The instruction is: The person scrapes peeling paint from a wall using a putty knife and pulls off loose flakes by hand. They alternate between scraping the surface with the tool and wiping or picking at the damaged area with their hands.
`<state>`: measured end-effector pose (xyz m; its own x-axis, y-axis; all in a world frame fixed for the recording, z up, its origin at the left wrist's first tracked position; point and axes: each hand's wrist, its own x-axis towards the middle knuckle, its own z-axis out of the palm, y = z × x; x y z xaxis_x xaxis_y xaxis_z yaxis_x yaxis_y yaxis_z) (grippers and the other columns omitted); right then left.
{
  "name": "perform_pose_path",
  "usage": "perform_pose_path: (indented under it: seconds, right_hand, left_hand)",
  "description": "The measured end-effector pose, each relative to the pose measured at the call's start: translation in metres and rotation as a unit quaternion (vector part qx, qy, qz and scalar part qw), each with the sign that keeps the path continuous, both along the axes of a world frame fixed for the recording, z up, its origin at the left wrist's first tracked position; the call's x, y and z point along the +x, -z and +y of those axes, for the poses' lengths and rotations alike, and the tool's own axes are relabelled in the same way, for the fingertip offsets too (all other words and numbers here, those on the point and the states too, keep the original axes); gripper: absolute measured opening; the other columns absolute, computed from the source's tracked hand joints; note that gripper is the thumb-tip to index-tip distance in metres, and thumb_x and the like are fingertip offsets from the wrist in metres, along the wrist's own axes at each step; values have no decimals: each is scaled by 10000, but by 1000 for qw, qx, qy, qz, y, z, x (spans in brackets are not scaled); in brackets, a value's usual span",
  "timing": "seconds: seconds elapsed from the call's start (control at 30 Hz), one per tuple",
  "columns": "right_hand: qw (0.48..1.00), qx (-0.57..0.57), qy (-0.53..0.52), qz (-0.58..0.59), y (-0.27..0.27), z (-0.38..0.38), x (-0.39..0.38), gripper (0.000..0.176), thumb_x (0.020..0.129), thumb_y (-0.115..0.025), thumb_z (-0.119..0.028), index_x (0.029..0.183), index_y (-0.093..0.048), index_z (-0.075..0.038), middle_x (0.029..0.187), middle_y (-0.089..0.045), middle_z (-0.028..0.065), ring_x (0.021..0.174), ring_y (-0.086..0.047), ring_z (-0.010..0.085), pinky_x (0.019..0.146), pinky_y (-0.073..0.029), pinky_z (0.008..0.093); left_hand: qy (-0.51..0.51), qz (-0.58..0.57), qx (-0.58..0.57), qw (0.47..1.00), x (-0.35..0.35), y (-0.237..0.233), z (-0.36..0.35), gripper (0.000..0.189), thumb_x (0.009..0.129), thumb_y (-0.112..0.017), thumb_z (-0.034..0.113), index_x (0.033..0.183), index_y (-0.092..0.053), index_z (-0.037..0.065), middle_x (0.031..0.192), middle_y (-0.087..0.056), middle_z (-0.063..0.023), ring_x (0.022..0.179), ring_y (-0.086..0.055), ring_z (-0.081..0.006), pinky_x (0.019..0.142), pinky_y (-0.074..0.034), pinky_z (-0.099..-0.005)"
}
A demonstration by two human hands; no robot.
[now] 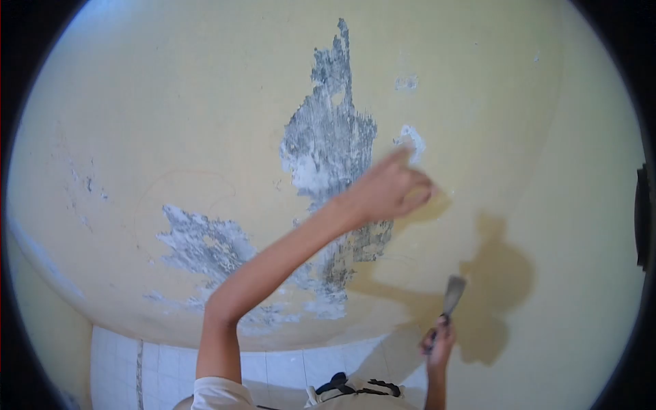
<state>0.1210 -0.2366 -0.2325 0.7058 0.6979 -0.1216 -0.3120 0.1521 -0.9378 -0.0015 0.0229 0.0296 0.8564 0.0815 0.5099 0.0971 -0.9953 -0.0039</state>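
My left arm reaches across the yellow wall (478, 137) to the right. My left hand (391, 190) is near a small white chipped patch (413, 135), one finger stretched toward it and the others loosely bent. No object shows in it, and the fingers are slightly blurred. Lower right, my right hand (441, 339) is closed around the handle of a scraper (454, 292), its flat metal blade pointing up, near the wall. Behind my left forearm runs a tall grey area of bare plaster (328, 140) with ragged paint edges, partly hidden by the arm.
Another peeled patch (205, 239) lies to the left, and smaller chips (89, 183) mark the far left wall. White tiles (171, 362) run along the bottom. A dark object (641, 217) is at the right edge. My shadow (495, 287) falls on the wall.
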Motion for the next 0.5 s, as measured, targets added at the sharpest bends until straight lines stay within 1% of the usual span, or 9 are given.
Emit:
perform_pose_path:
  seconds: [0.03, 0.13, 0.23, 0.27, 0.3, 0.33, 0.37, 0.43, 0.5]
  right_hand:
    - [1000, -12, -1, -23, 14, -3, -16, 189, 983, -573, -277, 961, -461, -126, 482, -365, -37, 316, -367, 79, 292, -300, 247]
    - [996, -1, -31, -88, 6, -20, -46, 201, 955, -614, -193, 1021, -447, -103, 480, -391, -32, 321, -381, 77, 295, -317, 260]
    - [985, -59, -78, -145, -8, -17, -42, 259, 943, -622, -141, 1136, -484, -37, 552, -476, 18, 419, -461, 107, 396, -399, 273]
    - [943, -10, -75, -324, -7, -9, -32, 322, 945, -614, -143, 1204, -478, -7, 614, -509, 50, 491, -488, 129, 468, -422, 276]
    - [867, 37, -68, -493, -11, 0, -24, 389, 948, -605, -144, 1272, -471, 22, 675, -541, 81, 563, -515, 151, 541, -445, 279]
    - [893, -48, -121, -430, -36, 3, -27, 420, 959, -579, -158, 1311, -476, 46, 763, -543, 114, 657, -520, 176, 646, -455, 294]
    - [892, -25, -100, -439, -54, 15, -30, 420, 958, -581, -165, 1322, -489, 24, 780, -581, 145, 647, -576, 241, 634, -484, 334]
    - [882, 30, -90, -461, -95, 45, -38, 402, 961, -575, -160, 1329, -519, -8, 824, -630, 181, 651, -633, 323, 633, -517, 378]
    - [839, 111, -93, -525, -134, 80, -41, 390, 962, -559, -110, 1344, -531, -35, 860, -642, 191, 666, -629, 335, 637, -516, 378]
  left_hand:
    - [54, -99, -87, 990, 1, 32, -9, 282, 954, -579, 261, 1089, -680, 35, 1118, -682, -159, 1097, -601, -372, 1011, -440, -453]
    - [-18, -235, -242, 941, -20, 158, -33, 220, 963, -571, 171, 1086, -660, 12, 1078, -664, -197, 1012, -621, -379, 898, -489, -439]
    - [-186, -251, -408, 858, -81, 300, -87, 208, 971, -565, 134, 1089, -656, -11, 1076, -659, -199, 1029, -624, -354, 908, -478, -391]
    - [-207, -256, -421, 846, -107, 346, -109, 211, 970, -564, 131, 1090, -656, -16, 1051, -662, -196, 1033, -626, -334, 909, -479, -386]
    - [-272, -201, -454, 824, -140, 378, -138, 202, 962, -572, 113, 1109, -654, 2, 1102, -643, -193, 1070, -613, -325, 924, -478, -390]
    - [-279, -216, -569, 743, -169, 388, -168, 204, 945, -584, 80, 1132, -652, 34, 1203, -598, -188, 1110, -589, -348, 942, -478, -408]
    - [-318, -197, -593, 713, -199, 391, -190, 223, 922, -591, 43, 1137, -652, 59, 1279, -548, -186, 1158, -551, -386, 978, -459, -442]
    - [-385, -166, -434, 798, -257, 402, -206, 247, 907, -585, 14, 1144, -639, 57, 1277, -543, -201, 1209, -507, -410, 1021, -416, -462]
    - [-459, -187, -335, 801, -294, 377, -198, 280, 890, -589, -4, 1163, -617, 55, 1307, -511, -228, 1266, -454, -423, 1060, -368, -472]
